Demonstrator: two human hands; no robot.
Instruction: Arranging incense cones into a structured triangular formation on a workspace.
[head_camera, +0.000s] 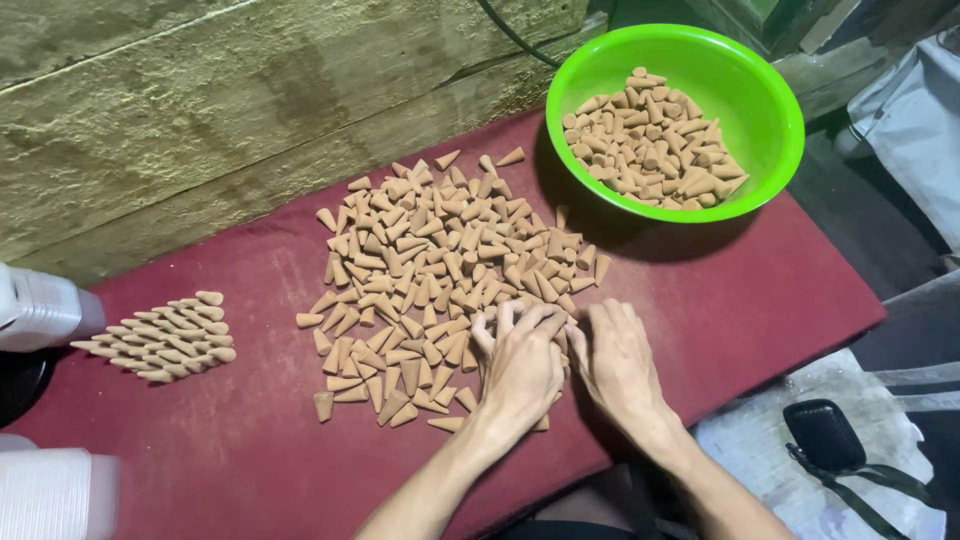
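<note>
Cones (548, 345) under both hands hidden; white containers (40, 310) cut off.

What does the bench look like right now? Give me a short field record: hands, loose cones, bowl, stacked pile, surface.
left hand: palm down, fingers spread on the loose cones
right hand: palm down beside the left, at the heap's right edge
loose cones: tan, scattered in a wide heap mid-table
bowl: bright green, partly filled with the same cones
stacked pile: neat rows of cones, far left
surface: dark red table top
</note>
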